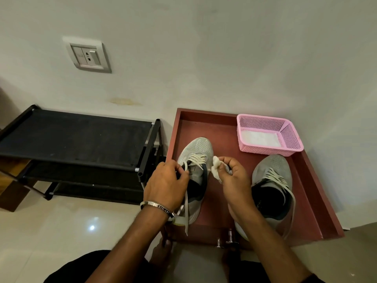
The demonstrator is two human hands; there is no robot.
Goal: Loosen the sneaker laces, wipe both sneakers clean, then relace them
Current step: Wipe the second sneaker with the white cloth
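Red-brown worktop [220,127] against white wall, two grey sneakers on it. Left hand [165,184] pinches lace [186,201] at left sneaker [201,148]; right hand [236,178] clenches white wipe [215,166] beside it. Right sneaker [275,170] untouched. Advice: steady the shoe, wipe with short strokes, keep lace clear.

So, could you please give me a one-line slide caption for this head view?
Left hand pinches the left sneaker's lace while right hand holds a white wipe.
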